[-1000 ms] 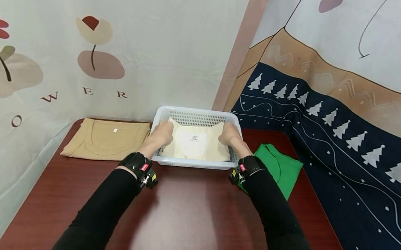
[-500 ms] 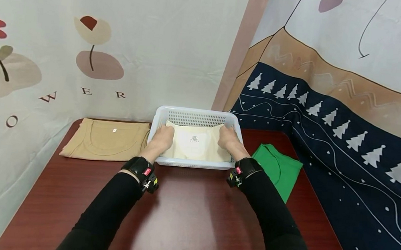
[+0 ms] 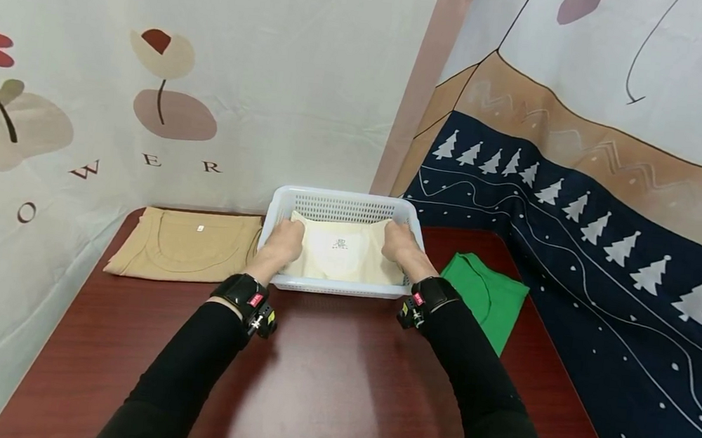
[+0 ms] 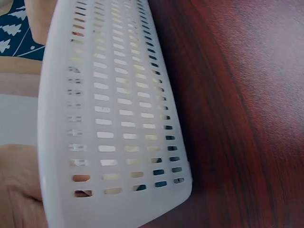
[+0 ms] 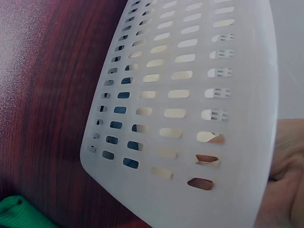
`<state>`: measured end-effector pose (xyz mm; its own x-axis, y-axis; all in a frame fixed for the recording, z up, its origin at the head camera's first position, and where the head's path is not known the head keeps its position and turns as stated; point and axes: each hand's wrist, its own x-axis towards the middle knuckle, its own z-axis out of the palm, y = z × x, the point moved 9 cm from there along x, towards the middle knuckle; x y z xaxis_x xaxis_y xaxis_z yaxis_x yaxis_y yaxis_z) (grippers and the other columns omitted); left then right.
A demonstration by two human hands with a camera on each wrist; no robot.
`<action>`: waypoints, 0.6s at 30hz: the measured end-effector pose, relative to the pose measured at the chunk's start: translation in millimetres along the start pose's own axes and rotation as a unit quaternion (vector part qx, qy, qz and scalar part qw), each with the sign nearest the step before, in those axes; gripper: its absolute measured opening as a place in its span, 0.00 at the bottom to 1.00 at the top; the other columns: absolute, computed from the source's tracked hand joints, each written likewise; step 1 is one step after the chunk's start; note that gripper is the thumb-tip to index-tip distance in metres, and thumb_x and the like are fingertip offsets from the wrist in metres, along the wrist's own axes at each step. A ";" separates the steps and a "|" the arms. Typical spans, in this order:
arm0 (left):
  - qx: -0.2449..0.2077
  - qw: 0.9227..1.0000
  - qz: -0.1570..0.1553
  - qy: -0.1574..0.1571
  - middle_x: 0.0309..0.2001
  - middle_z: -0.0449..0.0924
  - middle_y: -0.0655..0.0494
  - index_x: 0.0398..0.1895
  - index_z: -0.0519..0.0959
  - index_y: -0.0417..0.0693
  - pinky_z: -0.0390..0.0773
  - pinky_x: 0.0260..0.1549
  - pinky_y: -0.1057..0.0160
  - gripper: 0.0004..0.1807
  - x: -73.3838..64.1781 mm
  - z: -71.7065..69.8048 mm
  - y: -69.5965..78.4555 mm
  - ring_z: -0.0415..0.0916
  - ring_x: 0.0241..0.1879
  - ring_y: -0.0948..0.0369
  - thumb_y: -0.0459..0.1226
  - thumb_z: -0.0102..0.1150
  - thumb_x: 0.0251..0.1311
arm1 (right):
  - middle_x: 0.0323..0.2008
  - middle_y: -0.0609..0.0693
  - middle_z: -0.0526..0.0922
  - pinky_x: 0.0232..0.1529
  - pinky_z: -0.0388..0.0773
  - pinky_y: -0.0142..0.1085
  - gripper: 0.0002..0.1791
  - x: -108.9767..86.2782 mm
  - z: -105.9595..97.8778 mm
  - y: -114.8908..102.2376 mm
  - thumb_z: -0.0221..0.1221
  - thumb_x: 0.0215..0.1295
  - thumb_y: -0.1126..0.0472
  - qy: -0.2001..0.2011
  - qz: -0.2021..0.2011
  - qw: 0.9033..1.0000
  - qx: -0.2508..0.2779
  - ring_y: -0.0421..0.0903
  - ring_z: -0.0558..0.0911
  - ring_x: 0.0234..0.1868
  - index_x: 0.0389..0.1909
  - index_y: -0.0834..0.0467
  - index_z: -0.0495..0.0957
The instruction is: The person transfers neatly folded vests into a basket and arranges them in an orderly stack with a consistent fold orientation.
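A folded cream T-shirt (image 3: 339, 257) with a small dark print lies inside a white plastic basket (image 3: 336, 287) at the back of the table. My left hand (image 3: 284, 242) grips the shirt's left end, and its right end is held in my right hand (image 3: 402, 244). Both hands are over the basket, with their fingertips hidden from the head camera. In the left wrist view, the slotted basket wall (image 4: 123, 109) covers most of my work. Through the slots in the right wrist view, cream fabric and some blue cloth (image 5: 120, 110) beneath it show.
A folded tan T-shirt (image 3: 196, 246) lies left of the basket on the dark red table (image 3: 316, 385). To the right is a folded green garment (image 3: 489, 299), partly behind my right forearm. Printed curtains (image 3: 300, 87) hang right behind the table.
Over the last second both hands have shifted slightly down towards me with the cream T-shirt. In the last half second nearly everything has stayed still.
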<state>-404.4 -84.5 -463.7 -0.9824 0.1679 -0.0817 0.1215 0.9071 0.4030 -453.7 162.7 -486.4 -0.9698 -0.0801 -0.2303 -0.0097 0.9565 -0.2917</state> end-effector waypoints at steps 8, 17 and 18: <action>-0.036 0.998 -0.038 -0.027 0.54 0.86 0.29 0.57 0.82 0.26 0.89 0.40 0.53 0.23 -4.5 -4.6 -0.4 0.89 0.43 0.45 0.42 0.50 0.87 | 0.51 0.62 0.84 0.51 0.78 0.46 0.20 16.9 6.1 12.5 0.62 0.77 0.58 -0.011 0.009 1.000 0.023 0.58 0.80 0.48 0.60 0.69 0.80; -0.077 0.993 -0.069 -0.059 0.80 0.64 0.16 0.89 0.31 0.23 0.77 0.79 0.38 0.58 -7.6 -5.1 -3.0 0.77 0.75 0.30 0.55 0.53 0.85 | 0.43 0.59 0.81 0.43 0.77 0.41 0.23 28.8 9.7 22.6 0.60 0.76 0.48 -0.012 0.015 0.999 0.045 0.53 0.82 0.41 0.53 0.65 0.82; -0.084 0.992 -0.073 -0.063 0.81 0.63 0.16 0.89 0.30 0.25 0.77 0.79 0.37 0.59 -4.3 -3.0 -5.3 0.77 0.75 0.30 0.56 0.54 0.84 | 0.45 0.59 0.83 0.44 0.78 0.42 0.24 27.5 8.9 22.2 0.60 0.76 0.48 -0.011 0.015 0.999 0.047 0.53 0.82 0.41 0.54 0.66 0.83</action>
<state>-401.2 -91.2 -462.8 -0.9613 0.0962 -0.2582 -0.0554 0.8503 0.5233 -478.4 179.2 -507.5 -0.9640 -0.0580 -0.2596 0.0437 0.9282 -0.3694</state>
